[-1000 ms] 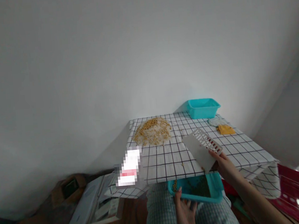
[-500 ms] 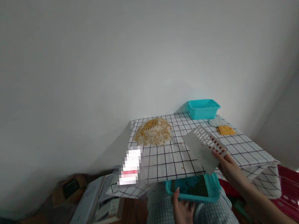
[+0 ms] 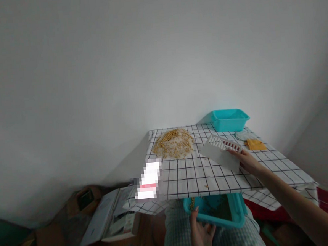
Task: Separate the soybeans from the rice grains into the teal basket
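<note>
My left hand [image 3: 201, 234] grips the near rim of a turquoise plastic basin [image 3: 240, 212] on my lap, under the table's front edge. Some yellow grains show inside it at the left. My right hand [image 3: 246, 161] is closed on the slotted edge of a flat white plastic board [image 3: 221, 158], held tilted over the right half of the table. Left of the board, a pile of yellow beans mixed with whitish grains [image 3: 173, 144] lies on the checked tablecloth [image 3: 180, 179].
A second turquoise basin [image 3: 230, 125] stands at the back right against the wall. In front of it lie a clear item [image 3: 244, 135] and a folded yellow cloth [image 3: 255, 144]. A pixelated white patch covers the front left corner. Opened boxes [image 3: 118, 222] sit on the floor at left.
My right hand has moved forward and up with the board, now tipped flatter over the table. More of the basin's left interior shows. The view has shifted slightly left.
</note>
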Demonstrator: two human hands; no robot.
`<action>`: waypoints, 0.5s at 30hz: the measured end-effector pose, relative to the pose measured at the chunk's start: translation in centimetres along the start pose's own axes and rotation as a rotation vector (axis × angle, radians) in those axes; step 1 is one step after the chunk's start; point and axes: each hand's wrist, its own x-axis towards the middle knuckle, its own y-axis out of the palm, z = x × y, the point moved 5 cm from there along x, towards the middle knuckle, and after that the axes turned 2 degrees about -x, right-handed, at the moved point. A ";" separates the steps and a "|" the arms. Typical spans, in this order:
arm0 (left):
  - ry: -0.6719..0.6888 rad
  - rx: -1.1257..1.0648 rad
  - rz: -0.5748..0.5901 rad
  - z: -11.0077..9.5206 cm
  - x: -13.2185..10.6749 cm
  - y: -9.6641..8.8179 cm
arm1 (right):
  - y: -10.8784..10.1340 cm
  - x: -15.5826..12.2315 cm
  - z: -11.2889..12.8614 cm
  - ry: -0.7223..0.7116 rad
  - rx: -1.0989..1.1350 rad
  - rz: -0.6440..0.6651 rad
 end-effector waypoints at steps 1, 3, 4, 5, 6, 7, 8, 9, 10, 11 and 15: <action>0.003 0.000 0.003 0.0 0.0 -0.1 | 0.1 -0.7 -0.1 0.040 0.003 0.019; 0.008 0.001 0.003 0.0 0.1 -0.4 | 0.4 -2.1 0.0 0.113 0.011 0.064; 0.009 0.003 0.004 0.0 0.1 -0.6 | 0.7 -2.8 0.0 0.144 0.020 0.086; 0.012 0.006 0.006 0.0 0.2 -0.6 | 0.9 -3.4 0.0 0.170 0.031 0.114; 0.012 0.009 0.009 0.1 0.2 -0.7 | 1.2 -3.9 0.1 0.192 0.045 0.144; 0.011 0.009 0.012 0.1 0.2 -0.7 | 1.6 -4.5 0.1 0.214 0.057 0.181; 0.011 0.008 0.011 0.1 0.2 -0.8 | 1.9 -4.9 0.0 0.237 0.060 0.219; 0.011 0.006 0.007 0.1 0.2 -0.8 | 2.2 -5.4 -0.1 0.257 0.054 0.256; 0.010 0.003 0.008 0.1 0.3 -0.8 | 2.4 -5.8 -0.1 0.275 0.038 0.290; 0.009 0.000 0.006 0.1 0.3 -0.9 | 2.6 -6.2 -0.2 0.285 0.017 0.319; 0.007 -0.010 0.002 0.0 0.4 -1.2 | 2.8 -7.2 0.4 0.256 -0.109 0.384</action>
